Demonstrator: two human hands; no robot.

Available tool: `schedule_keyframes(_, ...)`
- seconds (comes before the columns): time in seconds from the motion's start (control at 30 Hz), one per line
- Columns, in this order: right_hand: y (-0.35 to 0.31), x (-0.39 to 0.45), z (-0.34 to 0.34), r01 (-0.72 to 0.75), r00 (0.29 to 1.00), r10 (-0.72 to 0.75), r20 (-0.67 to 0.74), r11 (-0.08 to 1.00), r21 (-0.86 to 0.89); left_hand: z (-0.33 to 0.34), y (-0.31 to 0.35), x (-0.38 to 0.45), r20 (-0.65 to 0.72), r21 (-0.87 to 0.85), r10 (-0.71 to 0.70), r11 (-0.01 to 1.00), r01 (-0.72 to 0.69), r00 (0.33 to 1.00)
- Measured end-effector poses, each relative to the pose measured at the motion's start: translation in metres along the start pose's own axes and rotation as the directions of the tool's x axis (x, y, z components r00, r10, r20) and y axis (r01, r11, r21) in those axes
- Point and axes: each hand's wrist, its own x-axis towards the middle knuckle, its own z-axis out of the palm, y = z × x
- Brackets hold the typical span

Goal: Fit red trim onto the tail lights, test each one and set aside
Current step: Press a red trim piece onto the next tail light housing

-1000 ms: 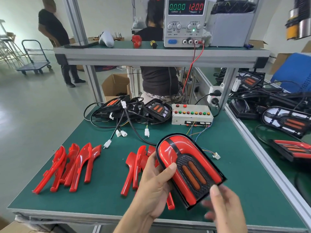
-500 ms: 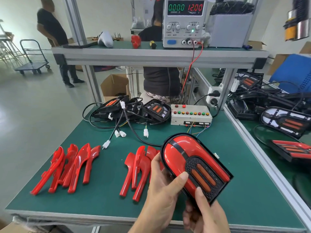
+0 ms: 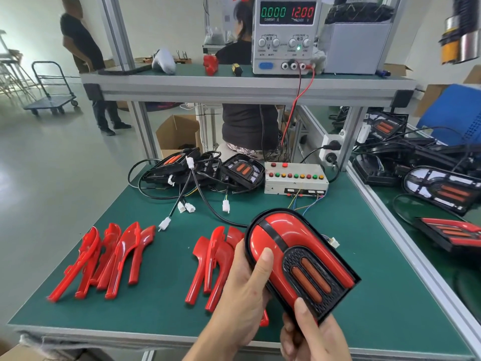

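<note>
a: green bench (image 3: 156, 316), trims (image 3: 109, 259) fanned at the left, a second pile (image 3: 208, 264) mid-bench. why two piles?

b: probably left and right halves, kept apart so either comes to hand fast.

a: and the light (image 3: 299, 259)?

b: held up over the bench, near the front edge. left hand (image 3: 242, 290) wraps its side, thumb pressing the red trim, likely seating it. right hand (image 3: 312, 337) grips the lower corner, thumb on the edge, steadying it.

a: tester (image 3: 294, 186) behind?

b: within reach; the light's plug (image 3: 334, 241) hangs free, so testing looks not yet done. supply (image 3: 283, 35) on the shelf reads zero current.
</note>
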Motion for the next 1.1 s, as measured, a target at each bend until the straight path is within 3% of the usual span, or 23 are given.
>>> schedule_keyframes(0.5, -0.0016, 0.0037, -0.0022, -0.020, 0.999, 0.023, 0.024, 0.994, -0.104, -0.0034, -0.0010, 0.0034, 0.001, -0.048, -0.004, 0.999, 0.004, 1.000)
schedule_keyframes(0.87, 0.0033, 0.0033, 0.0033, 0.024, 0.998, -0.034, -0.052, 0.983, -0.180, -0.0087, 0.0023, 0.0015, 0.057, -0.150, -0.047, 0.987, 0.055, 0.997)
schedule_keyframes(1.1, 0.0009, 0.0042, 0.0054, 0.040, 0.998, -0.050, -0.035, 0.970, -0.239, -0.0060, 0.0018, 0.0051, -0.081, -0.092, -0.032, 0.995, 0.025, 0.996)
